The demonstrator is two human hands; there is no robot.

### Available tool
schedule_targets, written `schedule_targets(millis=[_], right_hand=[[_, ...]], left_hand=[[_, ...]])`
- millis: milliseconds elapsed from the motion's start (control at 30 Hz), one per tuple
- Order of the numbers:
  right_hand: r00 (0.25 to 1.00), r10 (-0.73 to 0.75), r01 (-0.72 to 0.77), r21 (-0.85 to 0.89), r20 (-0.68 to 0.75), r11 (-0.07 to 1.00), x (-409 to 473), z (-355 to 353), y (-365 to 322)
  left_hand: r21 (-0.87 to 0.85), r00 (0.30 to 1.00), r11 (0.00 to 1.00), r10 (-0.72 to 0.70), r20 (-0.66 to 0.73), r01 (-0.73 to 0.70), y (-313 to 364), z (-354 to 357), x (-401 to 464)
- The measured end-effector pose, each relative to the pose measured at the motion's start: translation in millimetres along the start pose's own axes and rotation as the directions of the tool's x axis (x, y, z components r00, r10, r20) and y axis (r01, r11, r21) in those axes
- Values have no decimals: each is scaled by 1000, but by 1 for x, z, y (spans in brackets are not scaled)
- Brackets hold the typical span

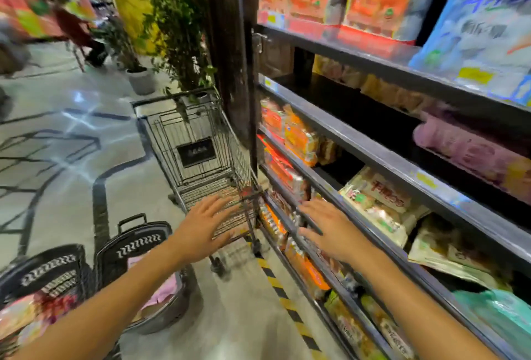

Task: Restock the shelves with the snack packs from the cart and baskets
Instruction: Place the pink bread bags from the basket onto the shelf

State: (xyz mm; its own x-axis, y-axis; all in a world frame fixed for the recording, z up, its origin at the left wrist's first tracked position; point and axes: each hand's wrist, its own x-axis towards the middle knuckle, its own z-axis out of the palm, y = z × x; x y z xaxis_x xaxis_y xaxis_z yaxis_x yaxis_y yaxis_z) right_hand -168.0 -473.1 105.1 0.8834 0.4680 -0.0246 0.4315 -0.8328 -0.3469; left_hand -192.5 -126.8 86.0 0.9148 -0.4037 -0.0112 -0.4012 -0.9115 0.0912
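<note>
both hands' grip wide, empty: left hand [201,224], right hand [330,227]; cart [198,144] long axis points away.

Pretty bright indoor store light from overhead, with white glare streaks on the glossy grey patterned floor [71,118] at far left. Everything's smeared by motion blur, worst at the far-left and right edges, and the dark metal shelves [373,158] bend from wide-angle distortion.

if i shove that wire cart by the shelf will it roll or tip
The wire cart probably rolls easily: it stands on small casters on smooth floor. It looks empty, so likely light. Tipping seems unlikely on a low push.
</note>
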Motion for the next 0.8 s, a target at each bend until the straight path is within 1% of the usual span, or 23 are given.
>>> schedule_targets(millis=[100,167,233,300,367,433,567,667,767,800], right_hand=[[993,-38,44,-54,112,998,41,30,-60],[979,-33,45,-53,203,998,69,53,-103],[964,-20,32,-42,264,999,97,78,-147],[952,-17,35,-53,307,998,124,109,-181],[923,26,3,-76,384,997,143,137,-214],[893,48,-12,-82,447,997,158,161,-241],[832,58,-22,-72,551,997,180,194,-291],[792,44,-22,-43,609,999,200,221,-309],[767,42,-14,-50,640,999,224,244,-322],[764,42,-18,-45,643,999,232,251,-326]], left_hand=[[-39,987,987,-152,44,154,-66,15,-65],[-72,973,971,-226,36,228,-112,27,-109],[-95,959,955,-279,44,282,-158,44,-150],[-109,941,936,-325,96,335,-202,65,-186],[-142,922,914,-362,141,380,-238,87,-220],[-141,906,899,-394,157,415,-267,106,-249],[-151,864,860,-449,229,487,-292,120,-293],[-217,854,833,-458,248,510,-305,140,-312],[-272,792,760,-482,374,590,-317,150,-322],[-263,782,750,-505,366,607,-323,152,-321]])
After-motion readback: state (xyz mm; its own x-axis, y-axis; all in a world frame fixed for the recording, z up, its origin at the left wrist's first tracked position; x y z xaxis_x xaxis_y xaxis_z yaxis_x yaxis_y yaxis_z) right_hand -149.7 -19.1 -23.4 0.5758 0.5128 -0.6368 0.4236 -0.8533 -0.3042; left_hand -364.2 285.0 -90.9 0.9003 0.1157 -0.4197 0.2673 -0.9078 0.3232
